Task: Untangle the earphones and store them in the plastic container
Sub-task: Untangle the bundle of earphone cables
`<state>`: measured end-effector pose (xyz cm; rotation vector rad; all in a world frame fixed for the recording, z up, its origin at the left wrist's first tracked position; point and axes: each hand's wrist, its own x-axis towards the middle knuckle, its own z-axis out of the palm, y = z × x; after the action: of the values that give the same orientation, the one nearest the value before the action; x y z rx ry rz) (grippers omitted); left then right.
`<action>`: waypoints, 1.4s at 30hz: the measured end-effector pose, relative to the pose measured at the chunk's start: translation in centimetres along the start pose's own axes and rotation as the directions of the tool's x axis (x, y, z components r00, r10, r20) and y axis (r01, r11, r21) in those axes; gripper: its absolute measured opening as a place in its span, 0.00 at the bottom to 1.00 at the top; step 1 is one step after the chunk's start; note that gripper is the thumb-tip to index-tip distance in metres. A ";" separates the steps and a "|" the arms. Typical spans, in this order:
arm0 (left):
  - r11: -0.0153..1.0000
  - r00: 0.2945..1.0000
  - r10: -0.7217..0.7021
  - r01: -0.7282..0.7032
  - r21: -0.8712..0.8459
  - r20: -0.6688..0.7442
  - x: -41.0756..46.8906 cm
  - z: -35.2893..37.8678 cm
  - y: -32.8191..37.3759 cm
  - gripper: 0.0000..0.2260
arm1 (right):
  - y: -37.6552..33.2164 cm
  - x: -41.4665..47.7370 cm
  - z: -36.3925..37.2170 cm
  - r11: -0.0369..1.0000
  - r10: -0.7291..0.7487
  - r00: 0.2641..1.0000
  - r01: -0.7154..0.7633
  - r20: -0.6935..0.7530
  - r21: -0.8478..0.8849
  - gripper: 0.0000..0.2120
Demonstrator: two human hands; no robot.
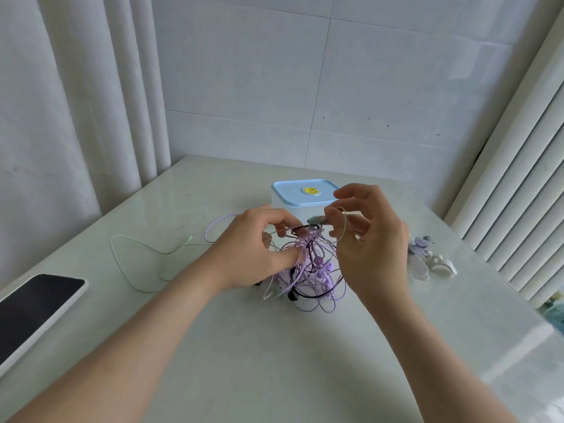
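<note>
On a pale table (274,346), left hand (253,254) grips a purple-black earphone tangle (311,270); right hand (369,239) pinches, seemingly, its green cord (344,227).

1. Earphones (309,270): a knot of lilac, black and white cords with small round buds, at the middle of the scene. The left hand (259,248) grips its top, so the loops hang down and the lowest coils lie on the table.
2. Pale green cord (111,248): thin, it trails left out of the knot in a loose flat curve. Its other end is pinched by the right hand (372,239).
3. Plastic container (290,193): white box, light blue lid on, upright just beyond the knot.
</note>
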<state>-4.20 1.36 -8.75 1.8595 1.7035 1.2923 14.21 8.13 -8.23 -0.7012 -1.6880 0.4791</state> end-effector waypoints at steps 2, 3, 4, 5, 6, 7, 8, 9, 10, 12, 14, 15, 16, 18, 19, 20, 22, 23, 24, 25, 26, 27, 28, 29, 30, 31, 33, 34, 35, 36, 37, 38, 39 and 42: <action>0.999 1.000 -0.013 0.014 -0.043 0.028 0.1 -0.2 -0.2 0.10 | 0.1 -0.1 0.1 0.997 -0.060 0.998 0.060 -0.006 -0.054 0.14; 0.998 0.999 -0.018 0.021 -0.065 0.046 0.1 -0.4 -0.3 0.10 | 0.2 0.0 0.1 0.994 -0.075 0.997 0.074 0.000 -0.078 0.16; 0.996 0.998 -0.022 0.027 -0.089 0.064 0.1 -0.5 -0.4 0.10 | 0.3 0.0 0.1 0.991 -0.084 0.996 0.085 0.008 -0.099 0.17; 0.993 0.997 -0.024 0.033 -0.110 0.078 0.1 -0.6 -0.4 0.11 | 0.4 0.1 0.0 0.989 -0.090 0.996 0.092 0.018 -0.113 0.16; 0.991 0.996 -0.026 0.037 -0.128 0.085 0.2 -0.6 -0.5 0.12 | 0.5 0.1 0.0 0.989 -0.088 0.996 0.090 0.026 -0.116 0.15; 0.989 0.996 -0.028 0.039 -0.144 0.080 0.2 -0.6 -0.5 0.12 | 0.5 0.1 0.0 0.991 -0.073 0.997 0.076 0.029 -0.108 0.14; 0.987 0.998 -0.035 0.044 -0.158 0.060 0.2 -0.6 -0.5 0.12 | 0.5 0.1 0.0 0.995 -0.049 0.998 0.052 0.028 -0.087 0.13; 0.985 0.999 -0.046 0.050 -0.168 0.027 0.3 -0.5 -0.4 0.11 | 0.6 0.2 0.0 0.998 -0.020 0.999 0.022 0.029 -0.064 0.12; 0.983 0.998 -0.057 0.054 -0.173 -0.012 0.4 -0.4 -0.5 0.10 | 0.8 0.2 0.1 0.999 0.014 0.999 -0.012 0.031 -0.046 0.11; 0.986 0.993 -0.067 0.052 -0.157 -0.097 0.7 -0.3 -0.7 0.07 | 0.9 0.5 0.0 0.996 0.084 0.996 -0.084 0.036 -0.012 0.09; 0.993 0.981 -0.080 0.062 -0.103 -0.177 0.9 -0.3 -1.1 0.07 | 0.8 0.7 -0.1 0.984 0.155 0.987 -0.158 0.045 0.082 0.07; 0.995 0.976 -0.079 0.064 -0.079 -0.204 1.0 -0.4 -1.3 0.07 | 0.6 0.7 -0.2 0.969 0.193 0.980 -0.199 0.058 0.147 0.07; 0.996 0.973 -0.071 0.058 -0.064 -0.222 1.1 -0.4 -1.5 0.07 | 0.4 0.7 -0.2 0.948 0.231 0.970 -0.242 0.075 0.205 0.06; 0.999 0.967 -0.049 0.041 -0.036 -0.249 1.1 -0.4 -1.7 0.06 | 0.3 0.7 -0.2 0.907 0.288 0.951 -0.309 0.114 0.285 0.06; 0.999 0.963 -0.045 0.042 -0.017 -0.265 1.1 -0.3 -1.8 0.06 | 0.2 0.6 -0.1 0.893 0.304 0.944 -0.328 0.126 0.307 0.06; 0.999 0.956 -0.046 0.049 0.003 -0.288 1.1 -0.2 -1.8 0.05 | 0.2 0.6 -0.1 0.886 0.310 0.941 -0.337 0.134 0.318 0.07; 0.996 0.937 -0.059 0.076 0.035 -0.345 1.2 -0.1 -1.9 0.05 | 0.1 0.6 0.0 0.883 0.308 0.940 -0.340 0.147 0.323 0.07; 0.994 0.926 -0.072 0.095 0.045 -0.371 1.2 0.0 -2.0 0.06 | 0.0 0.6 0.0 0.887 0.301 0.941 -0.335 0.151 0.317 0.07; 0.992 0.915 -0.087 0.115 0.048 -0.393 1.2 0.0 -2.1 0.06 | -0.1 0.5 0.0 0.897 0.290 0.945 -0.324 0.152 0.301 0.07; 0.990 0.907 -0.104 0.132 0.042 -0.409 1.2 0.0 -2.1 0.06 | -0.1 0.5 0.0 0.909 0.277 0.949 -0.309 0.147 0.278 0.07; 0.989 0.899 -0.119 0.145 0.028 -0.421 1.2 0.0 -2.1 0.06 | 0.0 0.5 0.0 0.921 0.267 0.954 -0.295 0.139 0.254 0.06; 0.988 0.894 -0.135 0.153 0.008 -0.427 1.3 0.0 -2.1 0.06 | 0.0 0.5 0.0 0.929 0.260 0.956 -0.285 0.132 0.234 0.06; 0.987 0.891 -0.154 0.159 -0.024 -0.428 1.4 -0.1 -2.1 0.06 | 0.1 0.5 0.1 0.934 0.258 0.957 -0.281 0.130 0.219 0.06; 0.984 0.890 -0.176 0.163 -0.069 -0.421 1.5 -0.2 -2.1 0.06 | 0.3 0.6 0.1 0.934 0.263 0.955 -0.287 0.135 0.212 0.07; 0.979 0.891 -0.200 0.162 -0.128 -0.408 1.6 -0.2 -2.1 0.06 | 0.4 0.6 0.1 0.928 0.277 0.949 -0.305 0.150 0.216 0.07; 0.968 0.893 -0.223 0.154 -0.200 -0.391 1.6 -0.3 -2.1 0.05 | 0.6 0.7 0.0 0.916 0.296 0.939 -0.331 0.175 0.228 0.08; 0.935 0.893 -0.268 0.150 -0.321 -0.362 1.7 -0.3 -2.1 0.04 | 0.7 0.7 0.0 0.883 0.330 0.912 -0.390 0.245 0.261 0.09; 0.925 0.891 -0.283 0.156 -0.346 -0.355 1.8 -0.3 -2.2 0.04 | 0.8 0.7 0.0 0.862 0.347 0.896 -0.421 0.276 0.284 0.08; 0.922 0.890 -0.292 0.164 -0.352 -0.350 1.8 -0.3 -2.2 0.04 | 0.9 0.7 0.0 0.838 0.363 0.882 -0.450 0.301 0.310 0.08; 0.921 0.890 -0.298 0.173 -0.349 -0.346 1.9 -0.3 -2.2 0.05 | 0.9 0.7 0.0 0.815 0.376 0.871 -0.474 0.318 0.335 0.08; 0.922 0.890 -0.303 0.182 -0.343 -0.342 1.8 -0.3 -2.2 0.06 | 1.0 0.7 -0.1 0.795 0.385 0.862 -0.492 0.331 0.355 0.08; 0.921 0.891 -0.306 0.189 -0.339 -0.334 1.9 -0.3 -2.2 0.06 | 1.1 0.7 -0.1 0.779 0.391 0.852 -0.508 0.347 0.369 0.10; 0.922 0.896 -0.306 0.195 -0.334 -0.321 1.8 -0.3 -2.2 0.06 | 1.2 0.7 -0.2 0.762 0.394 0.841 -0.524 0.370 0.380 0.11; 0.935 0.923 -0.275 0.191 -0.300 -0.269 1.7 -0.1 -1.9 0.04 | 0.9 0.6 -0.1 0.704 0.397 0.789 -0.590 0.469 0.396 0.16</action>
<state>-5.73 3.33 -9.42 1.3083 1.7277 1.6795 14.44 9.22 -8.35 -0.6843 -1.5530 1.4870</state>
